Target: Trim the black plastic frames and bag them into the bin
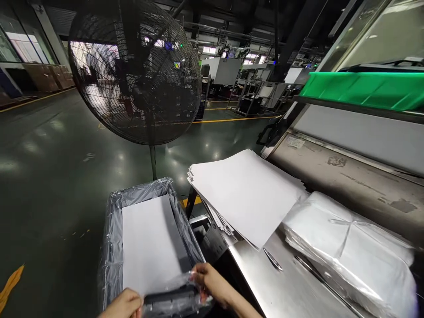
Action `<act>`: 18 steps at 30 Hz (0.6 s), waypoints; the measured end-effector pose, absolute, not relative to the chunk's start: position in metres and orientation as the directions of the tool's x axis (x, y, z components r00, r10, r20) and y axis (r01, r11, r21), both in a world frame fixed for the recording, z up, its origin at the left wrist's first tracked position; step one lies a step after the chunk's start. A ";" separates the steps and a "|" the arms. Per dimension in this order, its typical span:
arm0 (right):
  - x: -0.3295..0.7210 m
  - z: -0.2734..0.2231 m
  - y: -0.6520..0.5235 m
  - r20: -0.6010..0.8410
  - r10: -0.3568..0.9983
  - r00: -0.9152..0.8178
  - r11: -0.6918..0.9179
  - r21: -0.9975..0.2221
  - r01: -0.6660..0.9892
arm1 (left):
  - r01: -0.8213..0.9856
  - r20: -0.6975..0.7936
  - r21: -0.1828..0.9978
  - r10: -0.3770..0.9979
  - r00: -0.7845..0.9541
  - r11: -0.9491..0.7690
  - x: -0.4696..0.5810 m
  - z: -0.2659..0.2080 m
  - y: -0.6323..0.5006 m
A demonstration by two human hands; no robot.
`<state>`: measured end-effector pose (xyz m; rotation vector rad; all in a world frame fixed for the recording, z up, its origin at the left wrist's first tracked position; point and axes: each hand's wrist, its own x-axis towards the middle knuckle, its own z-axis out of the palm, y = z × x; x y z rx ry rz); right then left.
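Note:
A grey bin (114,238) draped in clear plastic film (180,281) stands below me, with a white paper sheet (149,238) lying in it. At the bin's near edge, my right hand (212,282) is closed in a pinch on the clear plastic film. My left hand (126,302) is at the near left corner of the paper, its fingers closed at the film's left end. The film is stretched between both hands over the dark near rim. The left fingertips are partly hidden by the hand.
To the right, a metal table (261,269) bears a stack of white sheets (245,194), a pen-like tool (273,259) and a plastic-wrapped bundle (347,243). A large fan (139,84) stands beyond the bin. A machine with a green tray (361,90) rises at right.

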<state>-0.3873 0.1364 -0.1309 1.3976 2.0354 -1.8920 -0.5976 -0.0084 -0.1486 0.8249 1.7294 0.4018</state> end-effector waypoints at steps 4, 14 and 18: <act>-0.416 -0.134 0.149 -0.496 0.643 -0.584 -0.079 -0.801 0.594 | 0.312 -0.666 0.644 0.713 -0.220 0.698 -0.604 -0.147 0.001; -0.456 -0.104 0.180 -0.345 0.581 -0.737 0.045 -0.891 0.452 | 0.009 -0.593 0.785 0.757 -0.273 0.619 -0.655 -0.119 0.001; -0.472 -0.095 0.157 -0.350 0.480 -0.804 -0.021 -0.921 0.388 | -0.315 -0.708 0.694 0.694 -0.132 0.648 -0.636 -0.144 -0.002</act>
